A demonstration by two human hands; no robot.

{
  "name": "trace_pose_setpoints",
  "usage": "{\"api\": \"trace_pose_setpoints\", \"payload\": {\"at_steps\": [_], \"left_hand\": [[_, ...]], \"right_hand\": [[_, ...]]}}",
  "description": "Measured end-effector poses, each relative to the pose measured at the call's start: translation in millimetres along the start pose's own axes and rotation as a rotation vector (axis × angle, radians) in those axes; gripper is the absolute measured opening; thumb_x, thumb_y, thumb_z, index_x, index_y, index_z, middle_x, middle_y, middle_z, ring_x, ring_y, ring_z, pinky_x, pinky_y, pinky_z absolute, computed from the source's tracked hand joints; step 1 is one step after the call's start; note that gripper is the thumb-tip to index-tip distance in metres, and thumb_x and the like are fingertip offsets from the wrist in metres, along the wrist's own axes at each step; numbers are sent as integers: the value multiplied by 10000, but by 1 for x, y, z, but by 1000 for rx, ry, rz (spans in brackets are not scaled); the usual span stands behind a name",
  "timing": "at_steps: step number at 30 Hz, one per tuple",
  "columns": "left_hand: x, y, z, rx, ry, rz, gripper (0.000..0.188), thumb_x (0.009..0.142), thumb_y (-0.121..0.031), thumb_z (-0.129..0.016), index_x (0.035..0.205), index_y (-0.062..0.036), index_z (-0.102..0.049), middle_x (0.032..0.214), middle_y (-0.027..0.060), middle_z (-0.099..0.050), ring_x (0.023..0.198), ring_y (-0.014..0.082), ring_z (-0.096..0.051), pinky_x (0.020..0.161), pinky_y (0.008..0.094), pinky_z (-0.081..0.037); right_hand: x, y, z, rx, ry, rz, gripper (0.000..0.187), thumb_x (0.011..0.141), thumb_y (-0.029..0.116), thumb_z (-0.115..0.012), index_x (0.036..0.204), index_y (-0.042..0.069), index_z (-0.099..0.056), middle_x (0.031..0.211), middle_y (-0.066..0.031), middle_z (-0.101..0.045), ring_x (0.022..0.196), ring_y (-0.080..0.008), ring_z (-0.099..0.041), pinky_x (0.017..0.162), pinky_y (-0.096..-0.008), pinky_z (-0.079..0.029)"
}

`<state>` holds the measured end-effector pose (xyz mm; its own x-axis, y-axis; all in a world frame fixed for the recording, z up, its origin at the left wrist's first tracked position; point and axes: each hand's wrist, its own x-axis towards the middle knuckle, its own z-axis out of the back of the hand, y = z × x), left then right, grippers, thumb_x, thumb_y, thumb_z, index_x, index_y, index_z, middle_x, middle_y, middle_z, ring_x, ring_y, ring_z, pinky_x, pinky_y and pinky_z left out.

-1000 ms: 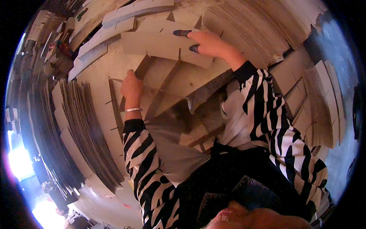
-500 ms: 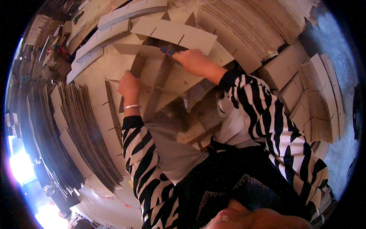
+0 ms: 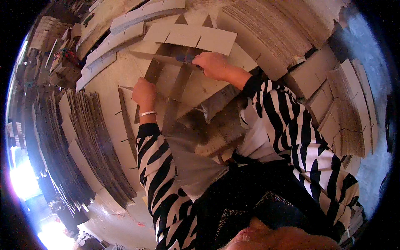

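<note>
Upright brown cardboard strips cross one another on the work surface in front of me. My left hand (image 3: 144,92) is closed on the near end of a slanting cardboard strip (image 3: 154,70). Farther right, my right hand (image 3: 213,66) has its fingers curled in at the far end of a second cardboard strip (image 3: 180,81), where it meets a crossing strip (image 3: 148,55). A dark blue covering (image 3: 183,58) shows at my right fingertips; their exact hold is partly hidden. Just beyond lies a pale slotted cardboard strip (image 3: 189,35).
Stacks of cardboard strips (image 3: 98,141) stand on edge at my left. A large cardboard stack (image 3: 266,31) lies at the far right, and more slotted pieces (image 3: 350,108) stand at the right edge. Pale strips (image 3: 112,46) lie at the far left.
My right hand has shifted slightly right, and its fingers are more curled. My left hand stays at the strip's near end. The view has moved a little.
</note>
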<state>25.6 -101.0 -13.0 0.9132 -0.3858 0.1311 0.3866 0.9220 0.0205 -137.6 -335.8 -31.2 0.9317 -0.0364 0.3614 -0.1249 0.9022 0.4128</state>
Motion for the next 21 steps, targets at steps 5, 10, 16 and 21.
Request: {"api": "trace_pose_setpoints", "payload": {"at_steps": [5,10,16,21], "left_hand": [[-6,-8,10,-33,19,-60,195,790,-175,-578,937,-52,-614,911,180,-675,870,377,-648,724,483,-519],[-2,2,12,-47,63,-90,241,784,-182,-566,972,-33,-591,905,200,-663,902,395,-632,757,491,-501],[-4,34,21,-166,-64,31,345,830,-304,-557,994,-9,-629,911,234,-651,904,410,-621,783,486,-483],[-10,46,8,-416,470,-198,507,812,-464,-595,998,5,-651,960,262,-647,902,407,-624,781,445,-473]], "right_hand": [[-7,3,-15,0,26,-119,306,726,62,-604,1029,101,-621,919,-149,-644,882,-354,-624,752,-468,-502],[13,19,18,-144,40,-142,249,729,99,-589,977,100,-611,931,-117,-641,813,-351,-617,667,-468,-490],[3,-48,70,-245,-76,-607,226,786,201,-625,975,79,-646,948,-161,-656,891,-329,-630,746,-451,-492],[12,-91,5,476,-187,-611,282,831,268,-635,1013,54,-645,942,-139,-670,799,-273,-634,679,-408,-491]]}}
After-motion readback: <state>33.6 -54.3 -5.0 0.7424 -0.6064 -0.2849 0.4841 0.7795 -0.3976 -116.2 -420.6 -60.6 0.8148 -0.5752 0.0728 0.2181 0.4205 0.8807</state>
